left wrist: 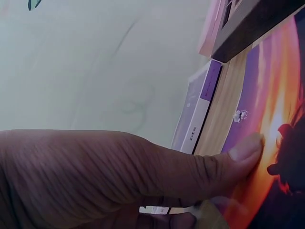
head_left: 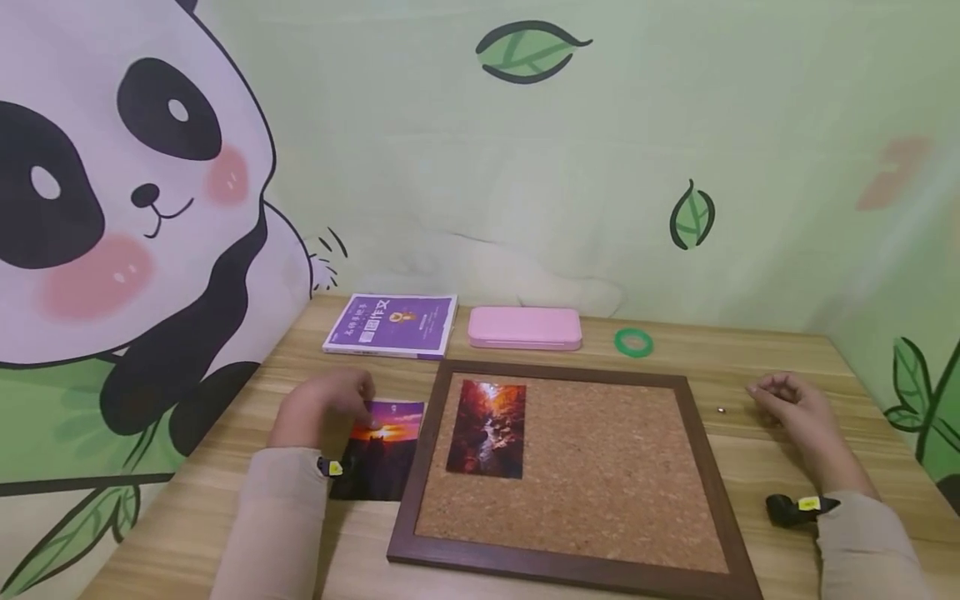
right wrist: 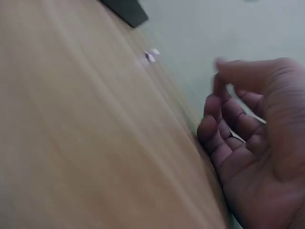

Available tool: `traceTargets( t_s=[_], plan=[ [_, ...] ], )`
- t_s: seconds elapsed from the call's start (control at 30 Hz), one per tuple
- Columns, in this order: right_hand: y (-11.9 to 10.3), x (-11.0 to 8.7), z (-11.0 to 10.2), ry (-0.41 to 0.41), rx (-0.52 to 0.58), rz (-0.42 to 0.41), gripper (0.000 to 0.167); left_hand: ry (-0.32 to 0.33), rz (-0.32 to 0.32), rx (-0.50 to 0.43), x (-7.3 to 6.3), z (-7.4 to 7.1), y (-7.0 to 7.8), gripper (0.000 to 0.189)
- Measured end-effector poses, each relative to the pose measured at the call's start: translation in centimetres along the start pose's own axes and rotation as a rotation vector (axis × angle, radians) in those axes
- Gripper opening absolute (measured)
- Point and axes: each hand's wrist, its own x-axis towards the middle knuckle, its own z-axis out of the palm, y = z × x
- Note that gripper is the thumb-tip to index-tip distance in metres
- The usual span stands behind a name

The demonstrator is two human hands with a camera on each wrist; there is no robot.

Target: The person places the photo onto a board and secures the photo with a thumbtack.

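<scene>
A sunset photo print (head_left: 386, 458) lies at the left of the cork board (head_left: 592, 467), beside its brown frame. My left hand (head_left: 330, 404) pinches the print's upper left edge, the thumb (left wrist: 245, 150) lying on its glossy face. On the cork, toward the upper left, sits a second print (head_left: 487, 429) of a stream among red trees. To the right of the board, my right hand (head_left: 798, 412) rests by the table with loosely curled fingers (right wrist: 243, 119); nothing shows in them. Near its fingertips lies a tiny shiny piece (head_left: 721, 410), too small to identify.
Behind the board stand a purple book (head_left: 393, 325), a pink case (head_left: 525, 327) and a green tape roll (head_left: 633, 342). A wall with a painted panda (head_left: 142, 192) rises at the table's back edge.
</scene>
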Motion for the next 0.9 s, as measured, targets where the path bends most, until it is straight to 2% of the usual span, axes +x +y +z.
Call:
traceTargets(
  t_s=[0.1, 0.2, 0.3, 0.47, 0.57, 0.73, 0.9],
  plan=[
    [0.7, 0.0, -0.2, -0.018, -0.102, -0.037, 0.035, 0.014, 0.045, 0.016, 0.2, 0.0, -0.2, 0.033],
    [0.7, 0.1, -0.1, -0.041, -0.237, -0.098, 0.040, 0.026, 0.050, -0.003, 0.3, -0.2, -0.5, 0.032],
    [0.3, 0.2, -0.2, -0.083, -0.329, -0.120, 0.042, 0.037, 0.039, -0.029, 0.2, -0.5, -0.5, 0.032],
    [-0.2, 0.0, 0.0, -0.180, -0.342, -0.110, 0.044, 0.040, 0.044, -0.048, 0.2, -0.9, -0.6, 0.031],
    [-0.2, -0.2, 0.2, -0.223, -0.349, -0.104, 0.044, 0.062, 0.088, -0.039, 0.4, -0.9, -1.0, 0.028],
    [0.2, -0.2, 0.6, -0.242, -0.341, -0.141, 0.040, 0.113, 0.181, -0.081, 0.1, -1.4, -1.4, 0.021],
    [0.4, -0.3, 0.8, -0.245, -0.307, -0.162, 0.038, 0.160, 0.231, -0.129, -0.3, -1.9, -1.3, 0.020]
  ],
)
